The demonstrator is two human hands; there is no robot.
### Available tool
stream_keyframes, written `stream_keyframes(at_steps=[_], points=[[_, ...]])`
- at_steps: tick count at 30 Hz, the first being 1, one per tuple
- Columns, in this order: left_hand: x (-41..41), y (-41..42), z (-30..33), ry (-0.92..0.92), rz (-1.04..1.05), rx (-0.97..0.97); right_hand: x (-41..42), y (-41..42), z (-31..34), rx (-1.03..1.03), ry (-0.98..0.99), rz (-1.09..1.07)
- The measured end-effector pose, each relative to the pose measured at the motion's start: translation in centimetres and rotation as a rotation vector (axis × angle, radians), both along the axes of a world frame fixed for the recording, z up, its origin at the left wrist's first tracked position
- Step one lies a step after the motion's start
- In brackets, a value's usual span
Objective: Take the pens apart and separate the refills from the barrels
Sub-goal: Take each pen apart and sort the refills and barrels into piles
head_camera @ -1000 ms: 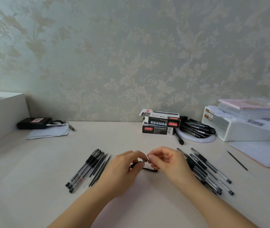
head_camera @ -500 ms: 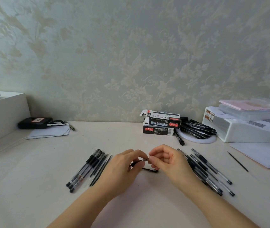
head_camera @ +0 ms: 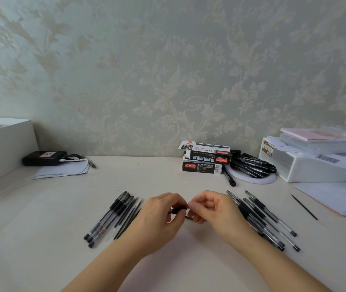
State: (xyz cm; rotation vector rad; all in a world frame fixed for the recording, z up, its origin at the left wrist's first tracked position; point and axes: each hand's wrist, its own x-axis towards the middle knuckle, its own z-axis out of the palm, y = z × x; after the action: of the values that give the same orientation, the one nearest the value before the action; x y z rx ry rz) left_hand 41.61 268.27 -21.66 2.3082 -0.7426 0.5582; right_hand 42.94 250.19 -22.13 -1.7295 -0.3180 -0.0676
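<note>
Here, at nine o'clock of the hands, barrels [head_camera: 106, 220] and thin refills [head_camera: 128, 218] are lying side by side on the desk [head_camera: 41, 239]. The left hand [head_camera: 159, 220] is curling its fingers round a pen [head_camera: 177, 210] at mid-desk, while the right hand [head_camera: 212, 211] is pinching the pen's end. At three o'clock, whole pens [head_camera: 267, 220] are lying bunched together, one refill [head_camera: 303, 206] apart beyond them.
</note>
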Motion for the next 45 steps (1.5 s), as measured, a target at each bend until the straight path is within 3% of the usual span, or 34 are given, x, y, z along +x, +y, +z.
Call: stream_keyframes(at_steps=[8, 15, 32, 45], points=[[0.22, -0.08, -0.60, 0.009, -0.009, 0.033, -0.10, -0.06, -0.33, -0.370, -0.149, -0.105], [0.29, 0.15, -0.17, 0.009, 0.032, -0.001, 0.01, -0.06, -0.09, -0.255, -0.129, -0.049], [0.15, -0.02, -0.27, -0.001, 0.004, 0.011, -0.10, -0.03, -0.20, -0.337, -0.132, -0.097], [0.18, 0.00, -0.04, -0.011, -0.006, -0.039, -0.18, 0.22, 0.03, -0.284, -0.128, -0.027]])
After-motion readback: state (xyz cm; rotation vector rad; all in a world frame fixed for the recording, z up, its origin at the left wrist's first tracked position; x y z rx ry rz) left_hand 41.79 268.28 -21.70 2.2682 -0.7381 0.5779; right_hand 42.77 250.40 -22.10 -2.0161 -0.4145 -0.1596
